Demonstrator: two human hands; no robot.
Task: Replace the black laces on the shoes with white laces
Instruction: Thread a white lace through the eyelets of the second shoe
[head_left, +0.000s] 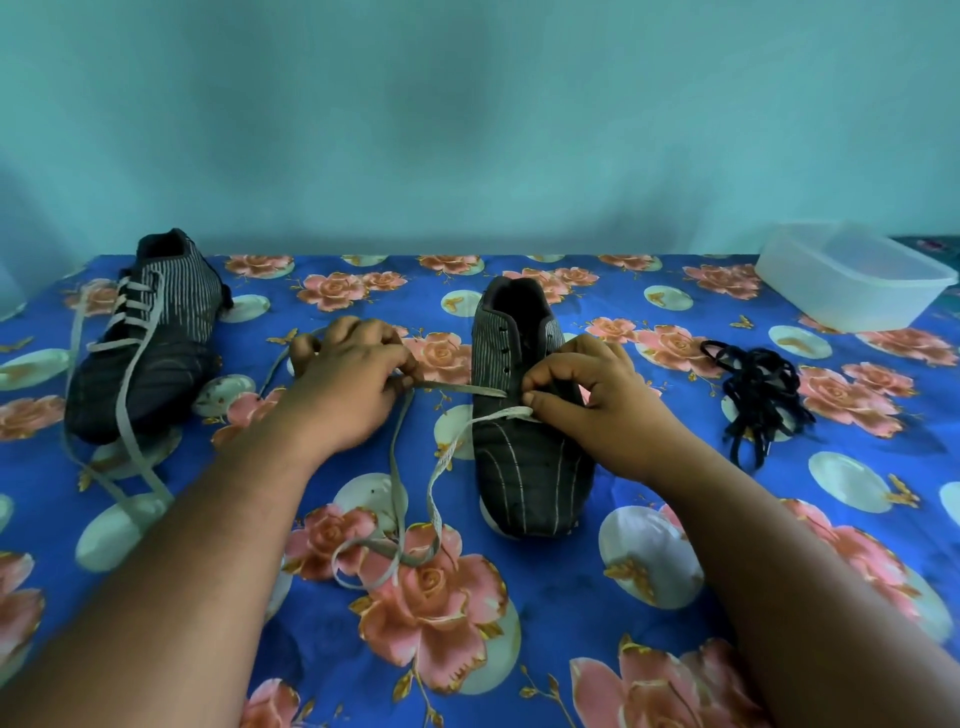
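A floral tablecloth (519, 649) in blue and pink covers the table. At far left lies the striped shoe (150, 332) already threaded with a white lace, ends trailing loose. At centre stands the second shoe (524, 467), toe toward the viewer, its upper eyelets still bare. A clear plastic container (857, 280) sits at far right, and the removed black laces (758, 395) lie heaped beside the second shoe.

The left hand (348, 374) pinches the white lace (441, 467) and draws it taut out from the shoe; the right hand (576, 389) pinches the lace at the lowest eyelets.

Pulling too far leftward would likely leave uneven ends, and the slack looped on the cloth could twist or knot.

The right fingers hide the eyelet being worked, so whether the lace is fully through cannot be told.
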